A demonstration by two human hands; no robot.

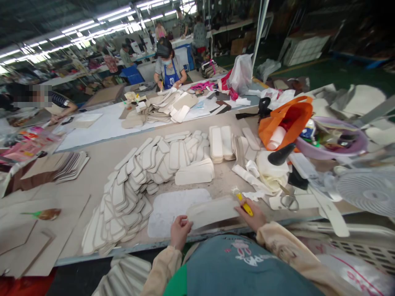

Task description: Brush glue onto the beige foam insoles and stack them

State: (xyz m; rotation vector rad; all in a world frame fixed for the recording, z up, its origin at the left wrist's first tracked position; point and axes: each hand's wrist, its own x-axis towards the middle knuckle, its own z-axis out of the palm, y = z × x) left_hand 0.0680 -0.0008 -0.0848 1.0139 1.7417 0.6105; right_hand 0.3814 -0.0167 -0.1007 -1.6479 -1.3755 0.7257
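Note:
A pale, flat rounded piece (212, 211) lies between my hands near the table's front edge, partly over a white sheet (166, 211). At its left edge, my left hand (180, 231) is closed with thumb and fingers pinching the corner. My right hand (252, 214) is wrapped round a yellow-handled tool (246, 204) with a whitish tip. I cannot tell whether it is a brush or a blade. The same hand touches the right end of the piece. Just beyond lies a small stack of similar cut pieces (195, 172).
A long heap of pale cut pieces (132, 185) spreads left. Right of me are scissors (289, 201), a white bottle (271, 164) with a dark nozzle, an orange bag (285, 121), a purple basin (333, 154) and a fan (367, 191). A co-worker (169, 70) sits across the table.

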